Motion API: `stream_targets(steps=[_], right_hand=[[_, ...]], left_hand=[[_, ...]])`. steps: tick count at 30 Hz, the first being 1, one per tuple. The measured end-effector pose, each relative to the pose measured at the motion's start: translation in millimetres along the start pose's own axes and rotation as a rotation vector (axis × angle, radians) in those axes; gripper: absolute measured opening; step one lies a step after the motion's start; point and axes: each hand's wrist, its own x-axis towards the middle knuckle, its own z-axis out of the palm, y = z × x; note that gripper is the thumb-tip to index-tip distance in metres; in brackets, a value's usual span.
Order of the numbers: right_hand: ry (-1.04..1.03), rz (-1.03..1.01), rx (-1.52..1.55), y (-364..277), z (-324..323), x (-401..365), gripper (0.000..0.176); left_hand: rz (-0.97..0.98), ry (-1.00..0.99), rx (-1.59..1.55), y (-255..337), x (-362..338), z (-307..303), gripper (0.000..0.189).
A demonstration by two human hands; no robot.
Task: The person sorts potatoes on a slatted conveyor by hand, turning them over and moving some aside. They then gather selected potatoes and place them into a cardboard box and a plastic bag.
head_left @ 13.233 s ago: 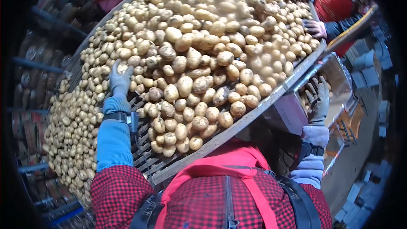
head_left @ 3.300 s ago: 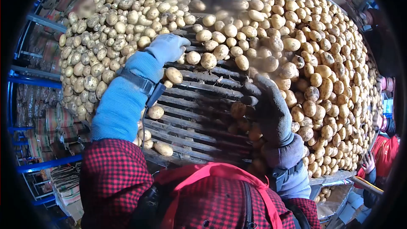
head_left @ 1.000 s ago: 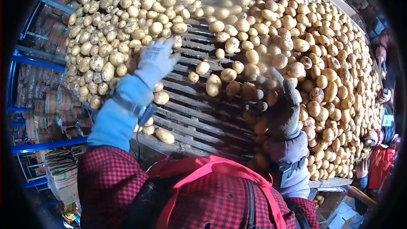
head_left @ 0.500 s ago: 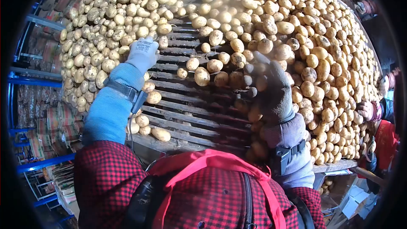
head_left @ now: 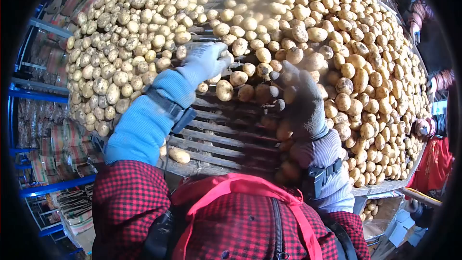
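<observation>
My left hand [head_left: 204, 61], in a pale grey glove, reaches over the slats with its thumb and fingers closed about a potato [head_left: 228, 58] at the edge of the loose middle group. Most of that potato is hidden. My right hand [head_left: 308, 103], in a dirty dark glove, is curled in the shadow beside the big heap. Its dark fingertips bend round a potato [head_left: 290, 94]. Between the hands lie several loose potatoes [head_left: 224, 90] on the slatted wooden table [head_left: 211, 127].
Smaller potatoes [head_left: 113, 91] spread over the left side, and a large heap [head_left: 363, 79] covers the right. One potato [head_left: 179, 155] lies near the front edge. Co-workers' hands [head_left: 424, 127] show at the right rim. Sacks [head_left: 70, 139] stand beyond blue rails [head_left: 57, 186].
My left hand has moved right, from the left-hand potatoes to the middle ones. Several potatoes near its wrist are no longer visible there. My right hand has hardly moved.
</observation>
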Motion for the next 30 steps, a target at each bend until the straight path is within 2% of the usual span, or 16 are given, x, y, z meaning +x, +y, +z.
stream_targets(steps=[3, 5, 9, 11, 12, 14, 15, 17, 20, 21, 23, 25, 26, 27, 29, 30], right_hand=[[0.021, 0.072, 0.164, -11.4, 13.7, -9.6, 0.048], [0.097, -0.062, -0.043, -4.6, 14.7, -4.3, 0.052], [-0.002, 0.025, 0.132, -6.3, 3.8, -1.8, 0.050], [0.070, 0.015, 0.067, -3.0, 7.3, -2.5, 0.050], [-0.017, -0.141, -0.142, 0.0, -1.4, -3.4, 0.052], [-0.023, -0.147, -0.114, -1.2, -0.2, -2.5, 0.054], [-0.028, -0.143, -0.078, -0.7, 1.4, -1.7, 0.056], [-0.036, -0.125, -0.038, 6.0, -0.1, -1.7, 0.058], [-0.055, -0.191, -0.085, 12.7, -16.3, 2.2, 0.059], [0.067, 0.051, 0.396, -1.7, 0.8, 0.8, 0.058], [-0.147, -0.198, 0.524, 11.1, -10.6, 8.6, 0.057], [-0.003, -0.270, 0.029, 6.6, -10.8, -3.5, 0.052], [-0.329, -0.065, 0.732, 2.4, -19.8, 2.7, 0.049], [-0.090, -0.380, -0.038, 15.0, -35.9, 5.5, 0.054], [-0.302, -0.204, 0.376, -0.9, -7.4, -7.1, 0.055], [-0.249, -0.294, 0.311, 4.0, -9.6, -8.7, 0.057]], left_hand=[[-0.139, -0.105, 0.246, 25.7, 19.4, 12.6, 0.068], [-0.176, -0.110, 0.267, 26.5, 23.1, 20.2, 0.064], [-0.009, 0.006, 0.285, 29.3, 8.8, 34.7, 0.031], [0.006, -0.002, 0.127, 26.7, 2.5, 32.7, 0.026], [0.008, -0.001, 0.128, 27.3, -0.7, 30.1, 0.026], [0.001, 0.078, -0.097, 33.0, -2.2, 26.1, 0.025], [0.213, 0.236, -0.228, 44.0, -6.6, 22.3, 0.027], [0.406, 0.398, -0.356, 79.4, -11.3, 21.5, 0.029], [0.665, 0.430, -0.291, 124.7, -14.6, 27.6, 0.037], [0.731, 0.438, -0.207, 134.5, -14.7, 30.8, 0.041], [0.711, 0.321, -0.175, 145.0, -21.2, 27.4, 0.053], [0.736, 0.285, -0.267, 135.9, -17.7, 19.0, 0.060], [0.757, 0.261, -0.289, 124.8, -17.9, 10.4, 0.065], [0.791, 0.317, -0.200, 119.2, -22.8, -10.0, 0.065], [0.698, 0.428, -0.238, 83.6, -26.3, -27.0, 0.056], [0.557, 0.441, -0.145, 57.9, -33.0, -37.7, 0.054]])
